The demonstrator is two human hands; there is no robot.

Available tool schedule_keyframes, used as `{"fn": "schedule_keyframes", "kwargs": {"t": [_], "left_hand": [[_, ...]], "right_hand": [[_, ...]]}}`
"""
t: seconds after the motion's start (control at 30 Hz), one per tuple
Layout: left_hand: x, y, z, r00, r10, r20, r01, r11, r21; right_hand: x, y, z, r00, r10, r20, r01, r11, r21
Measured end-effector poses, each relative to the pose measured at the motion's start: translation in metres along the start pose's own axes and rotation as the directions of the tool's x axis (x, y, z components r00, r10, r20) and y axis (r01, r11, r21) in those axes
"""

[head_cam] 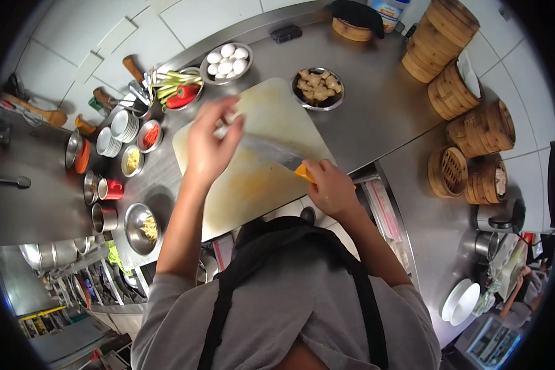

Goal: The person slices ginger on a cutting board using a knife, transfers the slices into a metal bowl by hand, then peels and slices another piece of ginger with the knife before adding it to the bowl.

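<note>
My right hand grips the yellow handle of a kitchen knife, its blade pointing left across a pale cutting board. Close to the blade's far end is my left hand, blurred, with thumb and fingers apart. I see nothing clearly held in it; a pale patch by its fingers is too blurred to name. Yellowish stains mark the board's surface. Beyond the board's right corner, a metal bowl holds ginger root.
At the back stand a bowl of white eggs and one with red peppers and green stalks. Small bowls of cut ingredients and a metal bowl with pale strips line the left. Bamboo steamers stand right. Another person is far right.
</note>
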State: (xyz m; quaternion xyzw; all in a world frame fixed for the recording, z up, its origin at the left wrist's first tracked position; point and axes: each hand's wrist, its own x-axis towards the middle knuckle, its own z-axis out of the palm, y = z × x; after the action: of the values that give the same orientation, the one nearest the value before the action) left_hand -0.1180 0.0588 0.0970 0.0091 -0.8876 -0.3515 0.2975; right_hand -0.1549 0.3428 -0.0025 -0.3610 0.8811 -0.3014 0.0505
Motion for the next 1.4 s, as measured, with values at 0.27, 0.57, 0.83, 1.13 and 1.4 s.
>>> {"fn": "schedule_keyframes", "kwargs": {"t": [0.27, 0.57, 0.83, 1.13, 1.4], "left_hand": [[0.130, -0.028, 0.212, 0.930, -0.087, 0.358, -0.107, 0.865, 0.490], [0.129, -0.037, 0.274, 0.895, -0.199, 0.398, 0.013, 0.906, 0.422], [0.079, -0.041, 0.157, 0.958, -0.142, 0.251, 0.244, 0.861, -0.445], [-0.069, -0.049, 0.048, 0.734, -0.607, 0.304, 0.496, 0.173, -0.851], [-0.107, -0.042, 0.048, 0.692, -0.629, 0.354, 0.442, -0.018, -0.897]], "right_hand": [[-0.026, 0.013, -0.019, 0.982, 0.136, 0.134, -0.133, 0.991, -0.030], [-0.031, 0.016, -0.022, 0.968, 0.178, 0.176, -0.176, 0.984, -0.031], [-0.037, 0.030, -0.011, 0.977, 0.117, 0.177, -0.120, 0.993, 0.008], [-0.088, 0.038, -0.047, 0.959, 0.282, -0.024, -0.260, 0.911, 0.321], [-0.083, 0.009, -0.068, 0.989, 0.129, 0.077, -0.141, 0.973, 0.180]]}}
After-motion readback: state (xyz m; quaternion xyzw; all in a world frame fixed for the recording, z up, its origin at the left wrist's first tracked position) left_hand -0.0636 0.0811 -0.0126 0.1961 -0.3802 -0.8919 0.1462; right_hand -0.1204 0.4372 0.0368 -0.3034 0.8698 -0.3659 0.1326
